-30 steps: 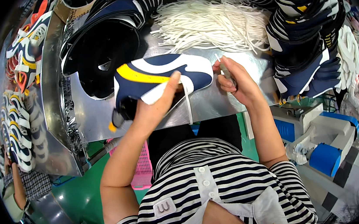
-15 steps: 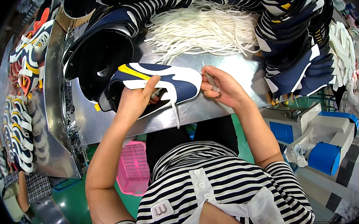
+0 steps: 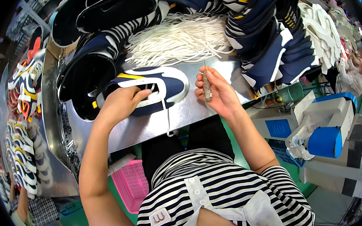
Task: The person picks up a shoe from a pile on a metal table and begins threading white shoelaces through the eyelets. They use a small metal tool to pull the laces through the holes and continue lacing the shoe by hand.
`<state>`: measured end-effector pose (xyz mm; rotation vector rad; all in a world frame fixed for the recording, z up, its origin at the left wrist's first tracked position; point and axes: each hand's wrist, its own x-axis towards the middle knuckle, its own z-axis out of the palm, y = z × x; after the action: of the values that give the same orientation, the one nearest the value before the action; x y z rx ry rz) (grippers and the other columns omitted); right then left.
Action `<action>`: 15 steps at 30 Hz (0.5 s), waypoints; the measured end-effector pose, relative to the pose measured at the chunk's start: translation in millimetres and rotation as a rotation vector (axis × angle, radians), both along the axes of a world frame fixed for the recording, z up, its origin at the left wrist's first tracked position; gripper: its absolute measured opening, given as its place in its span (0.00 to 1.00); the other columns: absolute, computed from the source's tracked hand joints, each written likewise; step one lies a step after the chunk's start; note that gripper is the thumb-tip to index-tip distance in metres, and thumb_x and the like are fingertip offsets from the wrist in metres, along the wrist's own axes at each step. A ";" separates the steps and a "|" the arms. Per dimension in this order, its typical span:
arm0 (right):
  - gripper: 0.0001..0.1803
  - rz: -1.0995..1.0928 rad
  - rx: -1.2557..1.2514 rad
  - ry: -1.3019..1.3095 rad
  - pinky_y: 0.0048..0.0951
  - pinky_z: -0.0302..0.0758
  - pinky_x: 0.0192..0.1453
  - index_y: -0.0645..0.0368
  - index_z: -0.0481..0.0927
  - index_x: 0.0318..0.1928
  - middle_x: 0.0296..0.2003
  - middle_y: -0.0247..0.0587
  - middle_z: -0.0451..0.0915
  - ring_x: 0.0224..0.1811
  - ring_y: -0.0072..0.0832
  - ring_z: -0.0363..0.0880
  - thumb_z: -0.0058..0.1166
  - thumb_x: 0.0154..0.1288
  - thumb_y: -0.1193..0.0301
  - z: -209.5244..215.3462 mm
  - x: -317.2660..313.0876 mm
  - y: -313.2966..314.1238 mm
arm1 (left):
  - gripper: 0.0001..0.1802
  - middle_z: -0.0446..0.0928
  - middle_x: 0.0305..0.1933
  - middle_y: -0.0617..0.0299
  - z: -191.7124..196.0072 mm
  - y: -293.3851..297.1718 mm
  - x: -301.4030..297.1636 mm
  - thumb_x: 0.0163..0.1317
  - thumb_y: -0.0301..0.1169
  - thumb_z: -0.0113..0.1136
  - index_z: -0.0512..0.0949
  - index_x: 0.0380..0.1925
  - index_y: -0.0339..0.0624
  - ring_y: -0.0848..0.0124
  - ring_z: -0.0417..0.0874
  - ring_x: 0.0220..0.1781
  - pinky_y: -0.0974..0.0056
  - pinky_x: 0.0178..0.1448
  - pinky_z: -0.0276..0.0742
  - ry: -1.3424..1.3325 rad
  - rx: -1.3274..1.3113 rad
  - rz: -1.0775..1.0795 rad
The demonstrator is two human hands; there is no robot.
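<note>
Since half a second ago, the right hand [image 3: 216, 92] has drawn a little away from the shoe, and the left hand [image 3: 120, 105] has settled more squarely over the lace opening. One navy shoe upper [image 3: 167, 84] with yellow and white trim lies flat on the metal desk [image 3: 147, 127], close to its near edge, toe toward the person's right. The left hand rests on its heel half, fingers [image 3: 141, 95] curled down into the opening and pressing it, not clearly clamped round anything. The right hand stands just beside the toe, apart from it, fingers closed around one thin pale tool or lace end [image 3: 207, 88], held upright. One white lace [image 3: 167, 116] hangs from the upper down over the desk's front edge. Behind the upper sits one heap of loose white laces [image 3: 178, 42], ringed by stacks of more navy uppers [image 3: 265, 29], too many and too overlapped to count. Bare metal shows only in a narrow strip along the front edge. One pink basket [image 3: 131, 184] stands below the desk, left of the person's lap.
</note>
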<state>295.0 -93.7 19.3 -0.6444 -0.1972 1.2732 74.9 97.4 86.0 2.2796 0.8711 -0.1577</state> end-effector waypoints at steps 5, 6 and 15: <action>0.11 -0.039 -0.034 0.072 0.37 0.80 0.54 0.56 0.75 0.51 0.47 0.38 0.77 0.54 0.28 0.76 0.55 0.72 0.68 21.0 -14.0 -13.5 | 0.14 0.82 0.40 0.50 28.0 -48.7 2.3 0.65 0.33 0.64 0.82 0.45 0.34 0.57 0.84 0.40 0.62 0.47 0.77 -0.654 0.281 -0.083; 0.11 -0.043 0.011 0.050 0.38 0.80 0.55 0.57 0.76 0.51 0.49 0.39 0.78 0.57 0.28 0.74 0.55 0.73 0.67 19.0 -15.6 -16.4 | 0.13 0.82 0.40 0.55 31.7 -63.2 10.6 0.63 0.31 0.66 0.82 0.46 0.36 0.64 0.84 0.38 0.64 0.43 0.77 -0.654 0.154 -0.071; 0.22 -0.077 0.027 -0.558 0.30 0.74 0.58 0.62 0.71 0.61 0.57 0.41 0.74 0.58 0.28 0.73 0.55 0.70 0.68 39.2 -35.2 -48.4 | 0.10 0.71 0.22 0.70 -14.7 -131.9 60.4 0.67 0.35 0.63 0.77 0.40 0.41 0.83 0.69 0.20 0.76 0.20 0.60 -0.788 -0.963 0.321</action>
<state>259.9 -142.0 58.6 -0.9660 -0.6409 0.9913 135.3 -34.4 71.2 1.1176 0.5291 0.3738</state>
